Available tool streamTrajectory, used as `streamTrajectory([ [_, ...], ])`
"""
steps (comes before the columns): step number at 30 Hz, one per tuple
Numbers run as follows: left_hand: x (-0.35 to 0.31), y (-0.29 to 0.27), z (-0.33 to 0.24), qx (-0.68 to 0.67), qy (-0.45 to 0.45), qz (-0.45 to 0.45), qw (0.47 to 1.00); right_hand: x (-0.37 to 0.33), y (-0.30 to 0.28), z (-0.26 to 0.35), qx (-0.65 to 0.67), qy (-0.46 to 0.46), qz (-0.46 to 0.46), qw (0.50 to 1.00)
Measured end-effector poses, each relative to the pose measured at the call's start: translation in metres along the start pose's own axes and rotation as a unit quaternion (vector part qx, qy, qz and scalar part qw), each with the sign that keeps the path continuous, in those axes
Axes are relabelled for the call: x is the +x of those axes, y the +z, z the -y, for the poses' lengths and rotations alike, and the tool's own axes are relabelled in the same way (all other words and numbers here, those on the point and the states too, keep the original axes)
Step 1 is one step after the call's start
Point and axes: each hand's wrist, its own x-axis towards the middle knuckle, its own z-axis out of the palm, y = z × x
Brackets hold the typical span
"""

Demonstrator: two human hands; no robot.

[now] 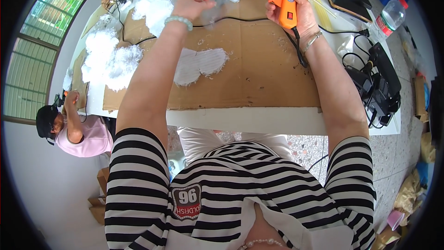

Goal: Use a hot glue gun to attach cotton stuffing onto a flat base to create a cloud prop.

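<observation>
My right hand (303, 11) is wrapped round an orange hot glue gun (289, 10), its black cord running down past my wrist. The gun's front end reaches the top edge of the view. My left hand (192, 5), at the far side of the cardboard, has its fingertips pinched together; what is between them is too blurred to make out. A hazy grey patch shows beside those fingers. Between my forearms a flat white piece with frayed edges (200, 65) lies on the brown cardboard sheet (249, 81). Fluffy white clumps (155, 7) lie beyond and left of my left hand.
More white fluff (104, 55) sits at the left. A black cable (231, 18) crosses the cardboard. At the right are a clear red-capped bottle (393, 14), a black flat case (349, 4) and black devices with cords (377, 83). A person in pink (83, 134) works at the left.
</observation>
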Motion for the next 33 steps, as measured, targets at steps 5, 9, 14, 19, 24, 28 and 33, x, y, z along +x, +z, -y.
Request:
streamTrajectory([
  [5,0.007,-0.008,-0.003,-0.134,-0.020,-0.080,0.988,-0.003,0.001,0.000,-0.004,0.000,-0.007,1.000],
  [9,0.005,-0.010,0.000,-0.172,-0.017,-0.130,0.976,-0.005,0.004,-0.001,-0.055,0.003,-0.016,0.998],
  [14,0.002,-0.008,0.000,-0.119,-0.011,-0.131,0.984,-0.006,0.006,-0.002,-0.065,0.008,-0.025,0.998],
  [19,0.003,-0.002,0.017,-0.062,-0.033,-0.098,0.993,-0.005,0.009,-0.003,-0.095,-0.008,-0.046,0.994],
  [24,0.000,0.007,0.025,0.238,0.124,-0.146,0.952,-0.003,0.007,-0.003,-0.104,0.006,-0.051,0.993],
  [28,-0.007,0.020,0.003,0.314,0.173,-0.113,0.927,-0.003,0.005,-0.002,-0.139,-0.001,-0.045,0.989],
  [33,-0.001,0.035,-0.010,0.309,0.123,-0.056,0.941,-0.002,0.009,-0.004,-0.150,0.002,-0.053,0.987],
])
